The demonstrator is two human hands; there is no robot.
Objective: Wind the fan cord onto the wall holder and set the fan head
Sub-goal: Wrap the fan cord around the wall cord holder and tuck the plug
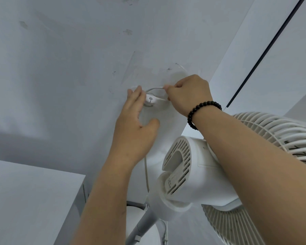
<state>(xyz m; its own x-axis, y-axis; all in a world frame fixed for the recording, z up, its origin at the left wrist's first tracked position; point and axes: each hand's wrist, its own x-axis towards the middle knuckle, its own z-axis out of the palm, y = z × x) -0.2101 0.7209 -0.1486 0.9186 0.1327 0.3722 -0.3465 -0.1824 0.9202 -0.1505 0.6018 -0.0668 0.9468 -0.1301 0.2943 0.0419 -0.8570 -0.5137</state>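
A small white wall holder is fixed to the pale wall. My left hand lies flat on the wall beside it, fingers straight and touching its left side. My right hand, with a black bead bracelet on the wrist, pinches the thin grey cord, which arcs over the top of the holder. A further stretch of the cord hangs down the wall below my left wrist. The white fan head sits under my right forearm, its rear motor housing facing me and its grille to the right.
The fan's white pole slants down to a round base at the bottom. A white cabinet or box stands at the lower left against the wall. A dark vertical strip runs along a panel at the upper right.
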